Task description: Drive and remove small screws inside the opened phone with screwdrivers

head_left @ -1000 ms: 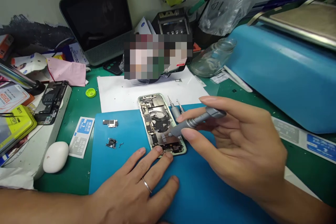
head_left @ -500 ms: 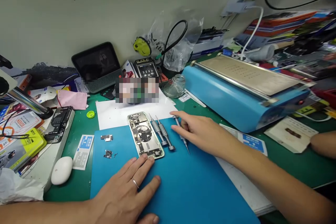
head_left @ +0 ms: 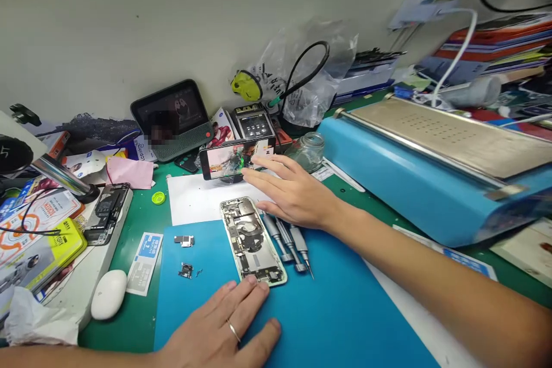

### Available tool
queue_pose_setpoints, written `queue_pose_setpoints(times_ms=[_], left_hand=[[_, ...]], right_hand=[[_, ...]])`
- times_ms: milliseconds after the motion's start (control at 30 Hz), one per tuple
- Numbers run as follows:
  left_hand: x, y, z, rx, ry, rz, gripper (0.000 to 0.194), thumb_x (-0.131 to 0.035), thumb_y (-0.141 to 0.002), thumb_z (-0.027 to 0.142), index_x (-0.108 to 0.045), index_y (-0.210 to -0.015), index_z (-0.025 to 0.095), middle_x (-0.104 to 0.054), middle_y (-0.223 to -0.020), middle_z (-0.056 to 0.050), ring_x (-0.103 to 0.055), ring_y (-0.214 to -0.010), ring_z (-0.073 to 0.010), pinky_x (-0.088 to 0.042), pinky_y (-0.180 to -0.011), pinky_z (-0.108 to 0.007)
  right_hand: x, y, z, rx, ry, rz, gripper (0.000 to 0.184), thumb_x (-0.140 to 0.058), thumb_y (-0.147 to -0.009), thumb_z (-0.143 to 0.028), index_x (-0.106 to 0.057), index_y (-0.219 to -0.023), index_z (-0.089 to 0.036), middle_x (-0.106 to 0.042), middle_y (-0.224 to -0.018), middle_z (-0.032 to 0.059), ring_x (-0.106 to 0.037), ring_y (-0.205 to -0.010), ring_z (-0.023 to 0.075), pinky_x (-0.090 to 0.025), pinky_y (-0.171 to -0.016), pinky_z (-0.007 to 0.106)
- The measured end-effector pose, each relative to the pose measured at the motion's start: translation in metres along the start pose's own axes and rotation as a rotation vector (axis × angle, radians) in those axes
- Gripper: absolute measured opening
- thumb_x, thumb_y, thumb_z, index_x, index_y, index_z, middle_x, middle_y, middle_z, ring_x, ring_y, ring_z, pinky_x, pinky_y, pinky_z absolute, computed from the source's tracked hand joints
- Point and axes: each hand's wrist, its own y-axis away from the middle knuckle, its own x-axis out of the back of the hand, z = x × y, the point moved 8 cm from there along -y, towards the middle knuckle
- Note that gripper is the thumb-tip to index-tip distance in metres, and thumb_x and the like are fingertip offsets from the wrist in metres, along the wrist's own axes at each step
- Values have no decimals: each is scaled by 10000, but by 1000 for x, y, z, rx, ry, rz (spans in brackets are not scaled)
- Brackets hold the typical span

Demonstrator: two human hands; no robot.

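My left hand (head_left: 226, 322), a ring on one finger, lies spread on the blue mat (head_left: 340, 310). Its fingertips meet the lower edge of an opened phone (head_left: 254, 241) with bare inner parts. Stretched over the mat's far edge, my right hand (head_left: 297, 192) has its fingers apart and nothing held. Its fingertips overlap the lit screen of a propped-up smartphone (head_left: 222, 161); whether they touch it I cannot tell. Three screwdrivers (head_left: 301, 244) lie beside the opened phone, their upper ends partly hidden by that hand. Small phone parts (head_left: 185, 269) sit on the mat's left.
A blue machine with a metal plate (head_left: 431, 132) takes up the right side. Behind stand a glass jar (head_left: 308, 149) and a smart display (head_left: 172, 118). On the left are a white earbud case (head_left: 109, 294), another opened phone (head_left: 107, 213) and a lamp arm (head_left: 64, 175).
My right hand has left the outer screwdriver and moved up and left toward the propped smartphone. That screwdriver now lies closer to the other two. My left hand stays by the opened phone.
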Motion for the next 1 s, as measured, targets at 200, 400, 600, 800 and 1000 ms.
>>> queue_pose_setpoints(times_ms=[200, 400, 600, 800, 1000], left_hand=[[6, -3, 0, 4, 6, 16, 644, -599, -1082, 511, -468, -1589, 138, -454, -1622, -224, -421, -1524, -375, -520, -1138, -451], [13, -5, 0, 19, -4, 76, 538, -457, -1141, 498, -524, -1552, 157, -514, -1585, -193, -470, -1497, -342, -538, -1119, -428], [14, -7, -1, 27, 5, 88, 528, -506, -1129, 486, -539, -1538, 154, -513, -1585, -194, -470, -1495, -350, -536, -1119, -435], [12, -7, 1, 36, 8, 94, 519, -537, -1116, 490, -560, -1510, 153, -532, -1564, -197, -489, -1479, -352, -541, -1111, -440], [13, -6, 0, 30, 25, 95, 545, -514, -1122, 502, -540, -1534, 146, -498, -1597, -195, -446, -1513, -347, -523, -1134, -429]], right_hand=[[3, 7, -1, -6, 129, 49, 460, -460, -1086, -358, -602, -1395, -50, -704, -1414, 158, -516, -1428, 370, -370, -1168, 528], [-4, 11, 3, -49, 77, 6, 540, -388, -1098, -435, -577, -1439, -62, -701, -1417, 163, -484, -1455, 380, -354, -1174, 557], [-4, 11, -3, 21, 20, 1, 550, -375, -1102, -463, -639, -1369, -61, -706, -1409, 158, -515, -1422, 368, -372, -1173, 548], [-11, 3, -6, 37, 2, -103, 576, -407, -1089, -497, -607, -1447, -93, -642, -1501, 148, -476, -1467, 360, -392, -1173, 563], [-11, 1, -7, 36, 17, -98, 591, -404, -1089, -501, -618, -1427, -66, -647, -1495, 150, -456, -1483, 378, -393, -1166, 553]])
